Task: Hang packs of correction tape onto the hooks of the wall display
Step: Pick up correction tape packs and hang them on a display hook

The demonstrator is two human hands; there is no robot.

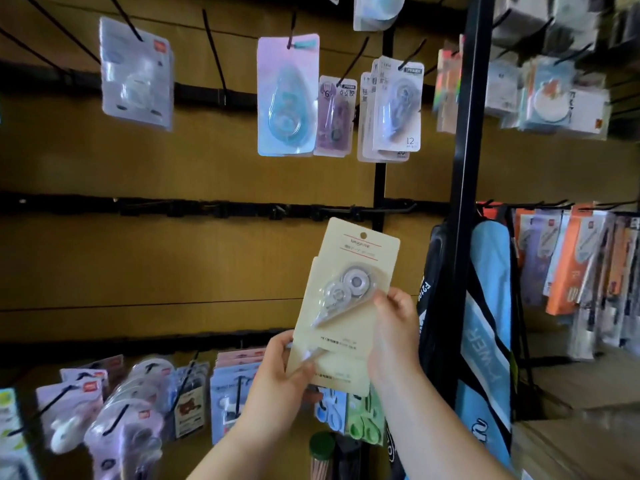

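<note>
1. The right hand (394, 327) is pinching the right edge of the front cream pack (349, 271) of correction tape, its thumb lying beside the blister. Its other fingers are hiding behind the card.
2. The left hand (280, 372) is gripping the lower left of a second cream pack (343, 375). This pack is lying mostly covered behind the first, showing only its left edge and bottom.
3. Both packs are sitting just below the middle hook rail (207, 207), tilting rightward. The front pack's hanging hole (363, 235) is staying clear of the hooks.
4. Above the rail, a pink-blue pack (287, 98) and its neighbours are hanging on hooks. Their print is reading as blur.
5. Below the rail, leftward, more packs (121, 410) are hanging, the frame edge cutting some off.
6. Right of the rail, a blue bag (488, 323) is hanging beside a black post (467, 168), its lettering only partly legible.
</note>
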